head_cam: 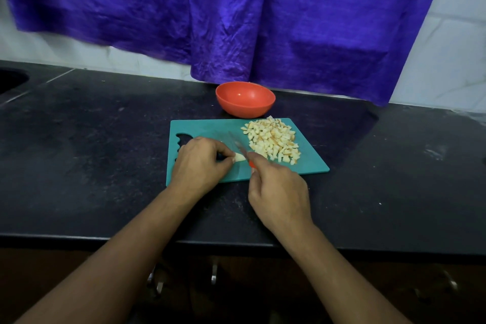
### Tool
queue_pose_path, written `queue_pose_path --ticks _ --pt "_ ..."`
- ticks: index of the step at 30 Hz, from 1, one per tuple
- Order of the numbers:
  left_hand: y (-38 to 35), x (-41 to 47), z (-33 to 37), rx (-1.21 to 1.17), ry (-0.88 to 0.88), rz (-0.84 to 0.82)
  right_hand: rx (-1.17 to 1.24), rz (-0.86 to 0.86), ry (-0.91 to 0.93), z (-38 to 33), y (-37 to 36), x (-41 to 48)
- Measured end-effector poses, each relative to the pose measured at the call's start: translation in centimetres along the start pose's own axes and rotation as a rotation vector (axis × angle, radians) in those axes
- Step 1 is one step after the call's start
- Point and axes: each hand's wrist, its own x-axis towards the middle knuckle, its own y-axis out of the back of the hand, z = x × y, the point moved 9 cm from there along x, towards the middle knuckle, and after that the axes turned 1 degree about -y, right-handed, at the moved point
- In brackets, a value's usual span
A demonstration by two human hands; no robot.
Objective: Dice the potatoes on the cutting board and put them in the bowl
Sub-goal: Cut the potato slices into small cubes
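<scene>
Pinch of left hand (201,163) on potato (239,157)

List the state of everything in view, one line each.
Teal plastic cutting board: flat on the black stone counter.
Red plastic bowl: upright behind the board, nothing visible inside.
Diced potato pile: on the board's right half, not yet in the bowl.
Uncut potato piece: on the board, pinched by the left grip.
Red-handled knife: held by the right grip, blade at the piece.
Purple cloth: hanging, creased.
</scene>
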Motion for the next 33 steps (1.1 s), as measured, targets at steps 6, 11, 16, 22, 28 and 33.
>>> queue_pose_path --ticks 6,11,16,22,28,33 --pt "0.1 -0.1 0.3 0.028 0.016 0.011 -0.108 -0.061 0.024 -0.2 -0.6 0.0" --pt "0.3 -0.3 0.4 0.044 0.01 0.027 0.005 0.009 -0.016 0.4 0.5 -0.6" --pt "0.5 -0.3 0.6 0.049 -0.004 0.042 -0.084 -0.046 0.063 -0.5 -0.5 -0.2" --pt "0.6 -0.4 0.5 0.037 0.01 0.043 -0.04 -0.029 0.043 -0.3 0.0 -0.5" --pt "0.6 -0.4 0.5 0.034 0.003 0.053 -0.115 -0.066 0.116 -1.0 -0.7 -0.3" --pt "0.8 -0.6 0.6 0.025 0.006 0.05 -0.033 -0.025 0.087 -0.8 0.1 -0.7"
